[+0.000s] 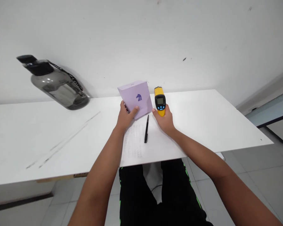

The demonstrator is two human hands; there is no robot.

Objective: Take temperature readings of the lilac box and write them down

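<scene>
My left hand (pixel 127 116) is closed on a light purple box (pixel 136 99) with a dark blue horse-head mark on its front. The thumb presses the front face near the lower left, and the box leans to one side. Around the handle of a yellow and black infrared thermometer (pixel 159 99) my right hand (pixel 164 120) is wrapped. Its small screen and blue buttons face me, and the thumb tip is close to the box's lower right corner. A black pen (pixel 146 129) lies on a white sheet of paper (pixel 153 150) with faint writing, between my wrists.
A grey see-through water bottle (pixel 61 89) with a black lid and strap stands on the white table (pixel 103 135) at the left, near the wall (pixel 122 40). Dark streaks mark the tabletop on the left. My legs are under the front edge.
</scene>
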